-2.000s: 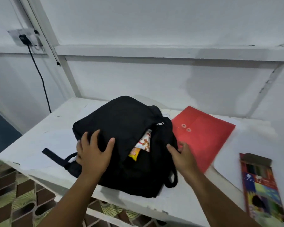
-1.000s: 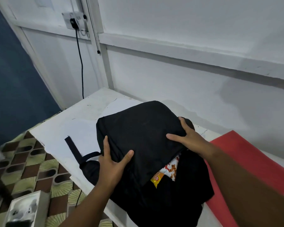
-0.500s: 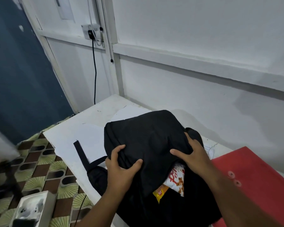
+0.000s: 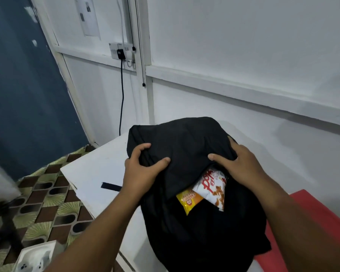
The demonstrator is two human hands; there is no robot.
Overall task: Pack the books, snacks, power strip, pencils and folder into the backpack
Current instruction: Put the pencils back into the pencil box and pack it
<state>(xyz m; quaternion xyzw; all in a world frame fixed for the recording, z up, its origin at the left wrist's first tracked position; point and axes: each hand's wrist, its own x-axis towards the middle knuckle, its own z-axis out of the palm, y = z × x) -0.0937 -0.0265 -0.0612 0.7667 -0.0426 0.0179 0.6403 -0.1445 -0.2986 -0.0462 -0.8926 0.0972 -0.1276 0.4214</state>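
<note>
Both of our hands are now on the black backpack (image 4: 184, 146), which sits on the white table (image 4: 98, 165) with its mouth turned toward us. Two seconds ago our left hand (image 4: 143, 169) lay flat on the bag's upper panel; now its fingers and thumb are curled into a fold of that fabric and grip it. Our right hand (image 4: 241, 163), which was down at the bag's right edge beside the folder, has come up onto the top of the flap, thumb hooked at its edge and fingers bent over the cloth, so it too holds the fabric rather than resting flat. Between the two hands the opening gapes wider than it did, and two snack packets show in it: a white one with red lettering (image 4: 212, 187) and a yellow one (image 4: 188, 200) just beside and partly under it. Our view has also swung left, so only a strip of the red folder (image 4: 310, 230) shows on the table to the right of the bag, and the pencil box is out of sight. We judge that the snacks are in, the folder is still to pack, and this grip is meant to lift the flap and hold the mouth open for the next item.
</note>
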